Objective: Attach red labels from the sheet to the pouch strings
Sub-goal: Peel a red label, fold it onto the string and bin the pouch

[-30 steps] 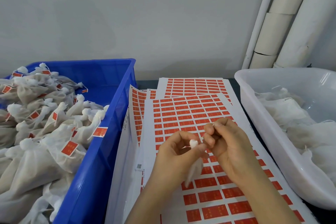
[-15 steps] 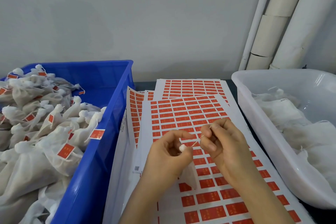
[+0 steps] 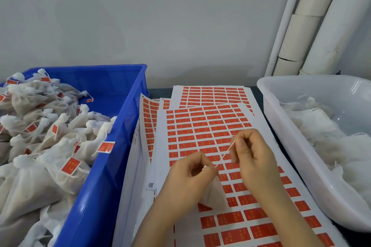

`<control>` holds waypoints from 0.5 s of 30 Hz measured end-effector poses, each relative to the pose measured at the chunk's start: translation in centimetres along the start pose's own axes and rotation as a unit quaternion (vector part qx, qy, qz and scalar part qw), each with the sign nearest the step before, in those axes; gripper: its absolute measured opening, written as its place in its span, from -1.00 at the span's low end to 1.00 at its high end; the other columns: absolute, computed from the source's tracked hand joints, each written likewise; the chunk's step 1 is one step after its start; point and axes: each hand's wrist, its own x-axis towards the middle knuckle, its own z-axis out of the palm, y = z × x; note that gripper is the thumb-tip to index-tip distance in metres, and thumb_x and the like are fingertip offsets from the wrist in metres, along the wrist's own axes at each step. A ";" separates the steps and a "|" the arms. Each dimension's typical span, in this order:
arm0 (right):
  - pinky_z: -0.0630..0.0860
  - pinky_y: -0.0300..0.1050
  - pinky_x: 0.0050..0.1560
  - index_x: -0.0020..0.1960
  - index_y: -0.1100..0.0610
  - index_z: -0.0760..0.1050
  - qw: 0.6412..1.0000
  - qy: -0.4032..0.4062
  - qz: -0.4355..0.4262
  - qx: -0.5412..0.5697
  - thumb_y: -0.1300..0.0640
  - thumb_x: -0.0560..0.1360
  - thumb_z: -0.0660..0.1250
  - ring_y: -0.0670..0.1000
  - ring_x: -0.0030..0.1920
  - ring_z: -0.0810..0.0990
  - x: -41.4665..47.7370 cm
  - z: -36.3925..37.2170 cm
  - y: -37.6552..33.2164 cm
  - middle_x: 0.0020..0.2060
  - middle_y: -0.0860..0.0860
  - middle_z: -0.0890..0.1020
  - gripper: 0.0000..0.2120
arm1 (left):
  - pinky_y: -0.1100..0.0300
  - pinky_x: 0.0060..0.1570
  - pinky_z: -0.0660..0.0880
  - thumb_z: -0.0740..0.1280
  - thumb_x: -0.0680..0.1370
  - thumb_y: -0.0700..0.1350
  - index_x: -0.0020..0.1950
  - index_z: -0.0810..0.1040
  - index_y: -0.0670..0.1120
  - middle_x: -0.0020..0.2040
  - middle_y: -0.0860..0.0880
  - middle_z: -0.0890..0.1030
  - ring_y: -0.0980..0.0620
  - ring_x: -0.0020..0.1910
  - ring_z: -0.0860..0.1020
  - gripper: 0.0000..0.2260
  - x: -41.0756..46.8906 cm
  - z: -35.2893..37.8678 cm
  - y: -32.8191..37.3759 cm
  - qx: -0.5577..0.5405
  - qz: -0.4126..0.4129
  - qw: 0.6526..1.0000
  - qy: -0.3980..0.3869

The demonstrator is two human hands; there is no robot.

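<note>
White mesh, small and soft: in the head view the pouch (image 3: 215, 194) hangs from the left hand (image 3: 190, 174), whose thumb and forefinger pinch its gathered neck while the other fingers curl in. Its body droops over the top label sheet (image 3: 200, 126). From the neck the string (image 3: 225, 153) runs up and to the right in a straight, taut line to the right hand (image 3: 253, 156), which pinches the far end between thumb and fingertips, the remaining fingers folded. Both hands hover over the sheet, near each other but apart.

The sheet carries rows of red labels (image 3: 230, 218) and lies on a loose stack of similar sheets (image 3: 210, 94). Left of the stack stands a blue bin (image 3: 112, 146) heaped with tagged pouches (image 3: 46, 140). Right of it, a white tub (image 3: 291, 146) holds untagged pouches (image 3: 321, 132). Behind, pale pipes (image 3: 313, 26) climb a grey wall (image 3: 140, 16).
</note>
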 end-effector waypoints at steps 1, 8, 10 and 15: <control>0.51 -0.34 -0.35 -0.14 0.01 0.42 0.997 -0.020 0.039 0.070 0.04 0.58 0.08 -0.08 -0.43 0.53 0.0 0.2 -0.2 -0.34 -0.06 0.59 -0.81 | 0.47 -0.32 0.47 0.28 0.55 -0.03 -0.30 0.56 0.15 -0.20 0.21 0.63 0.28 -0.12 0.58 -0.77 0.0 0.0 0.0 0.012 0.000 1.000 -0.010; 0.42 -0.29 -0.42 -0.20 0.17 0.40 0.910 -0.105 0.155 0.370 0.21 0.61 0.05 -0.09 -0.51 0.36 0.0 0.0 -1.2 -0.41 0.01 0.52 -0.74 | 0.34 -0.20 0.51 0.18 0.38 0.06 -0.36 0.54 0.16 -0.32 0.08 0.59 0.20 -0.27 0.54 -0.81 -0.1 -0.4 0.6 0.001 0.025 0.996 -0.082; 0.43 -0.25 -0.37 -0.18 0.15 0.43 0.940 -0.105 0.128 0.298 0.17 0.61 0.07 -0.09 -0.49 0.38 0.1 -0.1 -0.8 -0.40 -0.01 0.53 -0.76 | 0.29 -0.15 0.53 0.17 0.39 0.04 -0.36 0.57 0.16 -0.27 0.12 0.63 0.17 -0.20 0.59 -0.78 -0.2 -0.5 0.6 -0.017 0.013 0.994 -0.104; 0.50 -0.38 -0.22 -0.13 -0.07 0.47 0.996 -0.085 0.010 0.040 -0.24 0.34 0.14 -0.25 -0.21 0.56 0.4 -1.2 -0.6 -0.28 -0.25 0.58 -0.70 | 0.05 -0.03 0.57 0.24 0.46 -0.14 -0.06 0.67 -0.01 -0.04 -0.15 0.68 -0.28 -0.01 0.61 -0.79 -0.3 -0.9 0.8 -0.157 -0.023 0.977 -0.140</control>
